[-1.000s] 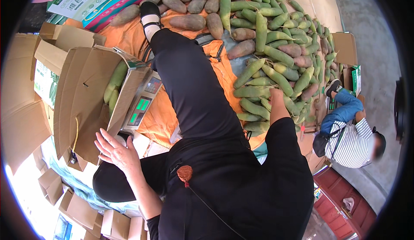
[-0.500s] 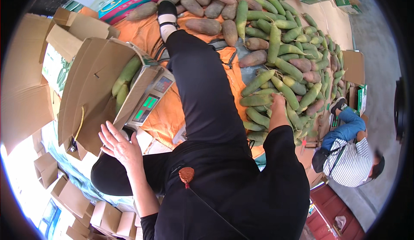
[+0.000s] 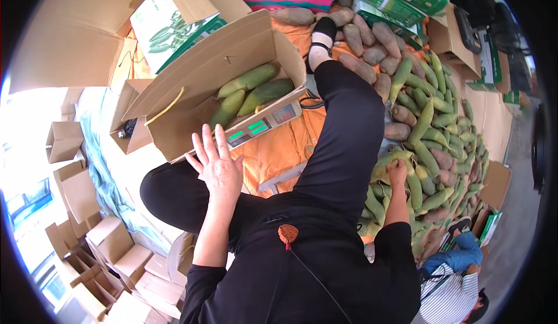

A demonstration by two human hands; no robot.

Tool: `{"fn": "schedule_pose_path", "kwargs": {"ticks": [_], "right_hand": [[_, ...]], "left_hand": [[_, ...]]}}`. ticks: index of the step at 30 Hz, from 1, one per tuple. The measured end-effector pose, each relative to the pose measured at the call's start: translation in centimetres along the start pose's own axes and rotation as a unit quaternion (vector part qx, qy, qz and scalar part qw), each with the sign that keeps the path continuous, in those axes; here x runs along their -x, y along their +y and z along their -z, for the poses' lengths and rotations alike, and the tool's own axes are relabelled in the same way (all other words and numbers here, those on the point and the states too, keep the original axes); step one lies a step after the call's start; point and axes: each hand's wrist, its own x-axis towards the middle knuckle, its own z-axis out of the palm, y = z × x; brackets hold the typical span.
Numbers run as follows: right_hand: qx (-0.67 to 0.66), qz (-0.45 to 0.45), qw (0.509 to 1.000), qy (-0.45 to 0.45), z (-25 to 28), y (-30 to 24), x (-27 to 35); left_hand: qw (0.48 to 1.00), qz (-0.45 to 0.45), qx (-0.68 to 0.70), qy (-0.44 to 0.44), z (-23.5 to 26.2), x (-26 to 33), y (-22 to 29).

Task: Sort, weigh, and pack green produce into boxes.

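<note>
Compared with half a second ago, the open carton [image 3: 215, 62] shows at eleven o'clock instead of between nine and ten; three green radishes [image 3: 264, 94] are visible inside, one scale [image 3: 264, 125] beside it. The left hand [image 3: 218, 170], toward eight, spreads its fingers, holding nothing. At three, the right hand [image 3: 397, 173] curls against one pale-green radish [image 3: 381, 171] on the heap [image 3: 431, 160]; whether it grips, I cannot tell.

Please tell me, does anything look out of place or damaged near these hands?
Only one small oddity: a few reddish-brown radishes lie mixed among the green radishes near the right hand, while others of that colour lie grouped beside the foot. Perhaps this is normal. No spill or clear damage stands out.
</note>
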Motion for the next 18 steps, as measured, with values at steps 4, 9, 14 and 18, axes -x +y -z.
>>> {"fn": "schedule_pose_path", "kwargs": {"ticks": [4,9,14,18], "right_hand": [[0.006,0.105,0.993,0.045,2.2,-6.1,2.0],[-0.041,0.146,0.984,0.09,8.8,-14.9,3.1],[-0.165,0.296,0.923,0.179,14.9,-25.6,4.6],[-0.297,0.345,0.875,0.167,17.9,-34.2,8.5]], "left_hand": [[0.999,-0.011,0.034,0.003,-0.4,0.5,-0.5],[0.999,-0.014,0.05,0.001,-0.3,0.5,-0.5],[0.998,-0.033,0.052,0.002,-0.1,0.4,-0.7],[0.998,-0.036,0.049,0.001,-0.3,0.4,-0.7]]}}
